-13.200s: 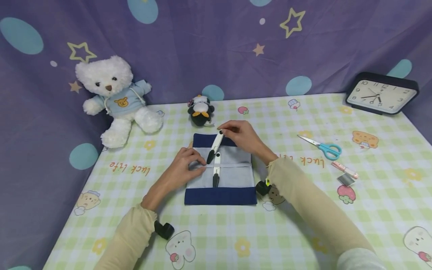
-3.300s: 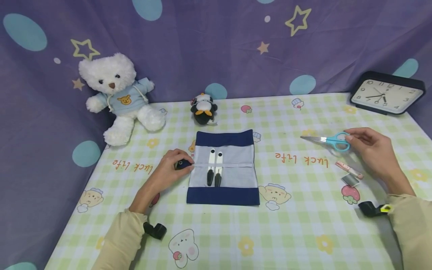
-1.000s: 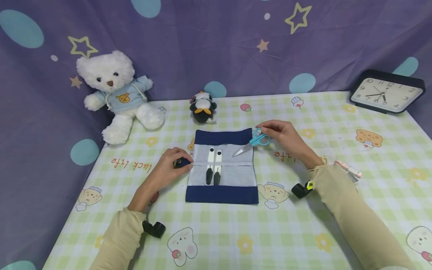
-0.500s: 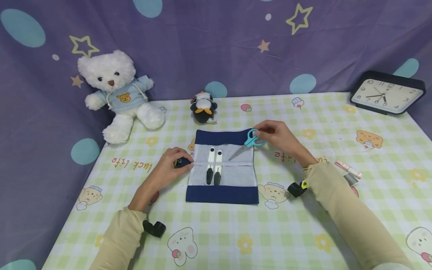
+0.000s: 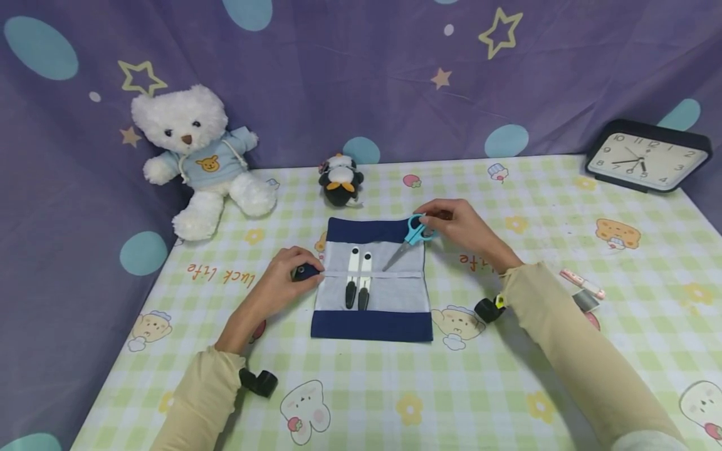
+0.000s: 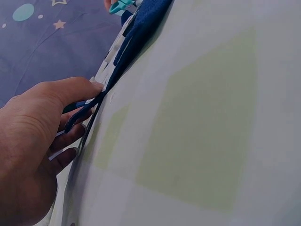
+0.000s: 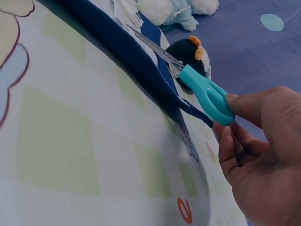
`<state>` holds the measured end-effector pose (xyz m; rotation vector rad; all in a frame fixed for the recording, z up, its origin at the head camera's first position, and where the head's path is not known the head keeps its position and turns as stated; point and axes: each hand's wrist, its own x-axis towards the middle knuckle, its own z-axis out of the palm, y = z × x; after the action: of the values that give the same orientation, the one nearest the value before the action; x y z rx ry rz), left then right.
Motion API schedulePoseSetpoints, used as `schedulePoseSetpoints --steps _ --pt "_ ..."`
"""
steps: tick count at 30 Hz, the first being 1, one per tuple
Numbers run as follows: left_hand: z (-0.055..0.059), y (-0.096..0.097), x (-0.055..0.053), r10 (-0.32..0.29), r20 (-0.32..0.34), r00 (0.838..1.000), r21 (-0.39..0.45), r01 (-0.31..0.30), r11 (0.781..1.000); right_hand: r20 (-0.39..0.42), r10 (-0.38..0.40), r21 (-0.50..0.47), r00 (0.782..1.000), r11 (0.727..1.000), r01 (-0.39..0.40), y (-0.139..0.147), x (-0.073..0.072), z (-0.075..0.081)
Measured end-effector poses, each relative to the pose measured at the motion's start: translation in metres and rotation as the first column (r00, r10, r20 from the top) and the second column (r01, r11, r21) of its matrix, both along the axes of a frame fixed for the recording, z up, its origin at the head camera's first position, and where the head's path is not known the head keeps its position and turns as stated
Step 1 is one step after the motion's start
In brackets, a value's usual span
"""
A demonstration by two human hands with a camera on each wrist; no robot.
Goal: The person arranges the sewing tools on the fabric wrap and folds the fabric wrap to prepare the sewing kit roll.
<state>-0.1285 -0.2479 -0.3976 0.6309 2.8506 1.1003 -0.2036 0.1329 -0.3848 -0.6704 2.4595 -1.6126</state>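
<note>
A navy and grey fabric pouch (image 5: 372,324) lies unfolded on the table, a thin elastic band (image 5: 403,274) across its middle. Two slim white tools with black ends (image 5: 353,275) sit side by side under that band. My left hand (image 5: 284,275) pinches the pouch's left edge by a navy snap tab (image 5: 306,271), thumb on top in the left wrist view. With thumb and fingers my right hand (image 5: 459,225) grips the turquoise handle of small scissors (image 5: 416,234). The blades slant down-left over the grey lining, their tip right at the band.
On the right lie a pink-and-white stick-like item (image 5: 583,284) and a small grey square (image 5: 586,300). Behind the pouch is a penguin plush (image 5: 340,181); a white teddy bear (image 5: 194,166) sits back left. A black clock (image 5: 647,156) stands back right.
The white tools were both placed under the band. My right hand picked up the scissors from the right, carried them over the pouch, and has just edged them left to the band.
</note>
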Motion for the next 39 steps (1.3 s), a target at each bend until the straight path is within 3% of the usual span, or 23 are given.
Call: schedulePoseSetpoints --steps 26,39 --pt "0.0 0.001 0.0 -0.001 -0.011 1.0 -0.004 0.001 1.0 -0.087 0.073 0.175 0.994 0.983 -0.057 -0.03 -0.004 0.007" --pt "0.001 0.002 0.001 0.005 -0.005 1.0 -0.008 -0.005 1.0 -0.164 0.142 0.251 0.976 0.963 -0.098 -0.042 -0.004 0.007"
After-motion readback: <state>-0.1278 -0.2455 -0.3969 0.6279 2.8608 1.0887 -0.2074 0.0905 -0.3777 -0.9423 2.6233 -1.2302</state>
